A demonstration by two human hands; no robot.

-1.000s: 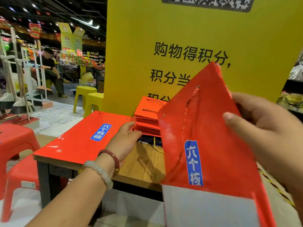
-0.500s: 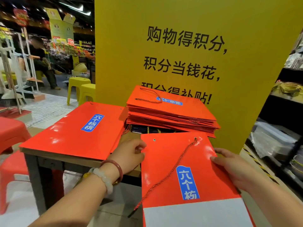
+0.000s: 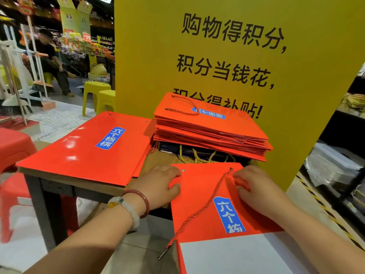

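- Head view: the left hand (image 3: 160, 186) has its fingers curled round the upper left corner of a flat red paper bag (image 3: 199, 194). A red bangle and a pale bead bracelet sit on its wrist.
- The right hand (image 3: 254, 188) also has bent fingers. They pinch the top of the same bag, just beside the eyelet where the rope handle (image 3: 199, 211) is fixed.
- The bag's top edge is at the near edge of the wooden table (image 3: 158, 162), and the rest of it reaches out past that edge toward the person.
- The bag's blue label (image 3: 230, 215) reads "六个核". The last character is cut off by a white panel.
- On the table's left part lies another flat red bag (image 3: 79, 153), whose label reads "六个核桃".
- At the table's far side there is a stack of red bags (image 3: 209, 133).
- Behind the table stands a yellow board (image 3: 158, 46) with the lines "购物得积分," and "积分当钱花,". The stack partly hides a third line that ends in "补贴!".
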